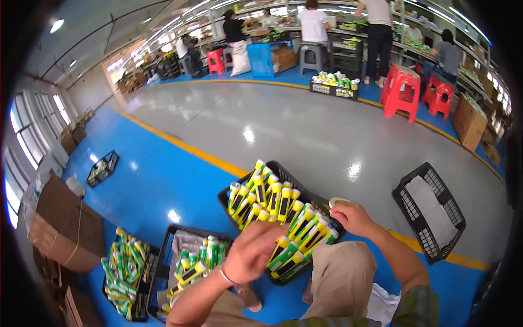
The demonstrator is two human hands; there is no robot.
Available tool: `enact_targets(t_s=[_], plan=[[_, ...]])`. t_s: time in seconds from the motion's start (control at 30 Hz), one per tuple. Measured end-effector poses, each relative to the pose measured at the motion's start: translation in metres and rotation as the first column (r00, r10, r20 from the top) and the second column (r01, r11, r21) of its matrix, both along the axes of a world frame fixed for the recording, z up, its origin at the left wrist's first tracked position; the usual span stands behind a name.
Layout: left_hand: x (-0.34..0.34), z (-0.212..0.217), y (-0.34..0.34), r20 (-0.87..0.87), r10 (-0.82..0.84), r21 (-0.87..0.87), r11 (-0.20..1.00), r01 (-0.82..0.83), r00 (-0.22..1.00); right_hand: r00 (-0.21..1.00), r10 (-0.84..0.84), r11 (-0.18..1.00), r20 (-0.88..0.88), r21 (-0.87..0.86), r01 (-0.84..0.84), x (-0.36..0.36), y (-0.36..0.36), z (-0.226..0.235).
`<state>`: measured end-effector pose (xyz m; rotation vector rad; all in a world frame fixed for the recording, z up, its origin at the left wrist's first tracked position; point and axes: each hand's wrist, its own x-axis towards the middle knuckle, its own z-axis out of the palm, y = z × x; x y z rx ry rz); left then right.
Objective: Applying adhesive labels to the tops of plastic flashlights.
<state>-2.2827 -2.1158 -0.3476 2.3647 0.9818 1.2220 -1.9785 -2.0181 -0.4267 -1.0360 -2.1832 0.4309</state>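
Note:
A black crate [311, 197] in front of me is filled with yellow, green and white flashlights [260, 191], many with a dark strip along the body. Over its near left part hangs my left hand [251, 252], wrist banded, its fingers bent toward the flashlights. Motion blurs those fingers, so I cannot tell whether they grip one. At the crate's right edge is my right hand [353, 218], fingers curled in beside a pale, round, rimmed thing [339, 202]. What lies inside that grip is hidden.
Left of me, another crate [170, 240] holds flashlights and pale lining; farther left is a pile of green-white flashlights [125, 267] beside a cardboard box [68, 226]. A lined crate [430, 212] lies right. Red stools [402, 90] and people stand at far shelves.

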Motion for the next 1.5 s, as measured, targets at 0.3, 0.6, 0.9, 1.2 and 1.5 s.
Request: enact_targets(t_s=[0.3,0.6,0.9,1.2,1.5], plan=[[0.096,0.116,-0.095,0.644,-0.615,0.299,0.75,0.59,0.455,0.967,-0.102,0.97,0.235,0.237,0.045,-0.023,-0.032,-0.014],[0.153,0.143,-0.101,0.523,-0.843,0.536,0.44,0.72,0.126,0.964,-0.14,0.971,0.224,0.223,0.089,-0.024,-0.018,-0.026],[0.187,0.149,-0.106,0.444,-0.882,0.687,0.223,0.692,-0.157,0.975,-0.152,0.962,0.165,0.253,0.108,-0.02,-0.011,-0.032],[0.183,0.11,-0.105,0.362,-0.913,0.489,0.357,0.796,0.187,0.962,-0.209,0.954,0.174,0.252,0.162,-0.013,-0.008,-0.042],[-0.004,-0.034,-0.102,-0.378,0.553,0.303,0.832,-0.465,0.743,0.937,-0.198,0.975,0.287,0.151,0.16,-0.002,-0.008,-0.043]])
